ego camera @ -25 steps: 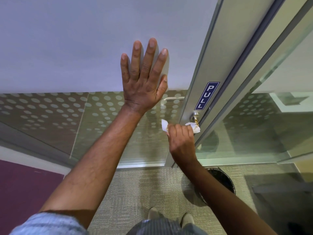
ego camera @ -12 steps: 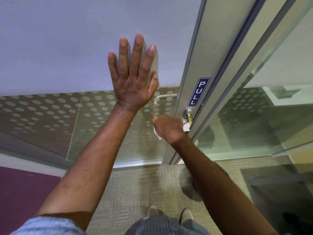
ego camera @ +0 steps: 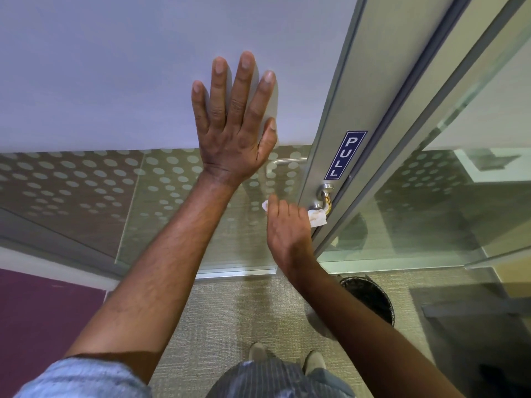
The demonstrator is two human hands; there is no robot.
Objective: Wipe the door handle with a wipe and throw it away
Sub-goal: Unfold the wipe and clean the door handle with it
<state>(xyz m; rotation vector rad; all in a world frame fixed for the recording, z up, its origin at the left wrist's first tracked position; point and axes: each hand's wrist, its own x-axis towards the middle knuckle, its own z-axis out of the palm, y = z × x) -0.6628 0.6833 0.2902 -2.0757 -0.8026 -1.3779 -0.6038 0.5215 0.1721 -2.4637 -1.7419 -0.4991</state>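
Note:
A metal lever door handle [ego camera: 324, 196] sits on the grey door frame just below a blue PULL sign [ego camera: 345, 155]. My right hand [ego camera: 288, 234] is closed around the handle's lever with a white wipe [ego camera: 317, 219] wrapped over it; the wipe's ends stick out on both sides of my fingers. The lever itself is mostly hidden under my hand. My left hand [ego camera: 235, 122] lies flat with fingers spread on the frosted glass door [ego camera: 115, 81], holding nothing.
A black waste bin [ego camera: 370, 297] stands on the carpet below the handle, partly behind my right forearm. A glass panel [ego camera: 431, 214] lies right of the frame. My shoes [ego camera: 287, 359] are near the door's foot. A purple wall section [ego camera: 43, 311] is at the left.
My right hand with the wipe has slid along the handle, first turning over it, now gripping it from the left. My left hand stays pressed on the glass.

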